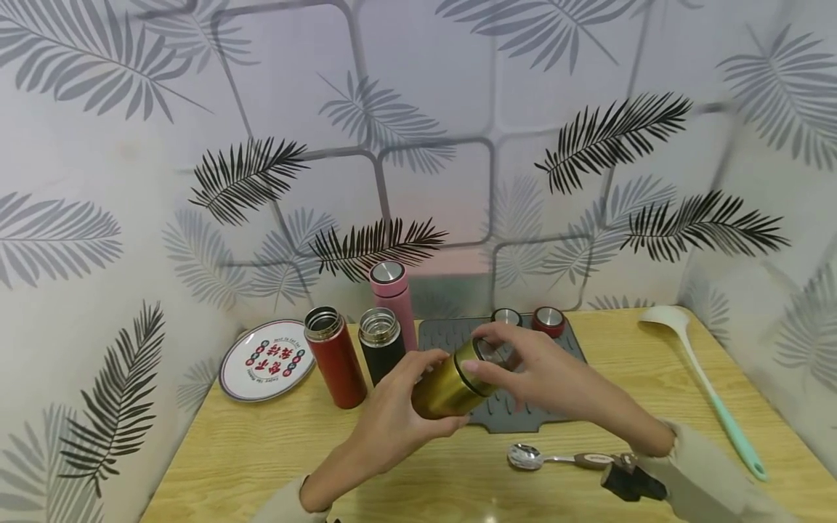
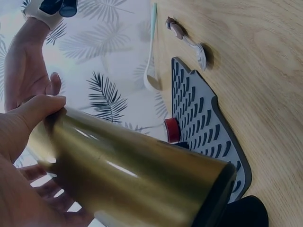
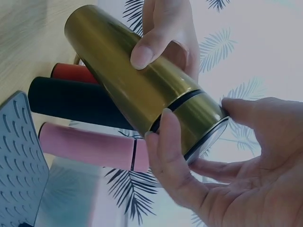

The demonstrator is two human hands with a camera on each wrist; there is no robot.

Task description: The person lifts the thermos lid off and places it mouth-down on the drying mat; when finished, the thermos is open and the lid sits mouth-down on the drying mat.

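A gold thermos flask (image 1: pixel 441 388) is held tilted above the table, its capped end up and to the right. My left hand (image 1: pixel 399 414) grips its body, thumb on one side and fingers round the other. The fingers and thumb of my right hand (image 1: pixel 532 367) are curled round the gold lid (image 3: pixel 201 118), and a dark ring shows between lid and body. Left of it stand a red flask (image 1: pixel 336 363) and a black flask (image 1: pixel 381 349), both with bare steel mouths. Behind them is a pink flask (image 1: pixel 395 298) with its lid on.
A grey ridged mat (image 1: pixel 523 421) bears a red lid (image 1: pixel 548 321) and a black lid (image 1: pixel 506 317). In front lies a spoon (image 1: pixel 525 456); a white ladle with a green handle (image 1: pixel 719 414) lies at the right. A lettered plate (image 1: pixel 235 370) leans at the left wall.
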